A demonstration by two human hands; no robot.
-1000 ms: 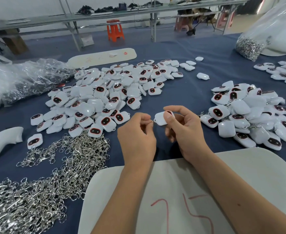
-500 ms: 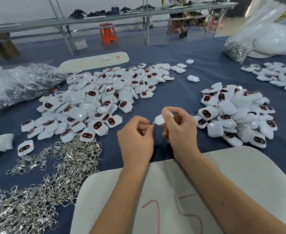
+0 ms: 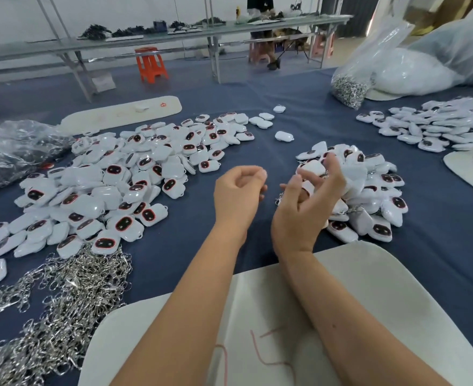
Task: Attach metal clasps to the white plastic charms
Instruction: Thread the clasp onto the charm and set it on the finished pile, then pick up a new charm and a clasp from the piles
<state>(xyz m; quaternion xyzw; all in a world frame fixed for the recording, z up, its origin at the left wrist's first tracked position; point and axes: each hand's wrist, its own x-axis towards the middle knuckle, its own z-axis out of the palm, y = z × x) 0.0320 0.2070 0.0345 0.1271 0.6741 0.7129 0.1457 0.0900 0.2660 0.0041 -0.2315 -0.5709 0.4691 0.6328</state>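
Nearest you lies a pale rounded foam sheet with red marks (image 3: 369, 302), and both your forearms cross it. To its left, a tangled heap of silver metal clasps (image 3: 62, 302) spreads over the dark blue table cloth (image 3: 257, 129). Your left hand (image 3: 238, 190) hovers above the cloth with fingers loosely curled and nothing visible in it. Your right hand (image 3: 305, 201) is just beside it, raised at the near edge of the right-hand pile of white plastic charms with dark red-rimmed faces (image 3: 369, 190); its fingers are spread and blurred, with a white charm seemingly among them, but you cannot tell whether they grip it. A larger pile of the same white charms (image 3: 118, 185) sits left of your hands. Farther back rest crumpled clear plastic wrap (image 3: 15, 149) at left, a long pale foam strip (image 3: 123, 112), and a clear bag holding metal clasps (image 3: 349, 87) at right. Beyond stand an orange plastic stool (image 3: 150, 64) and a long metal workbench (image 3: 174, 37).
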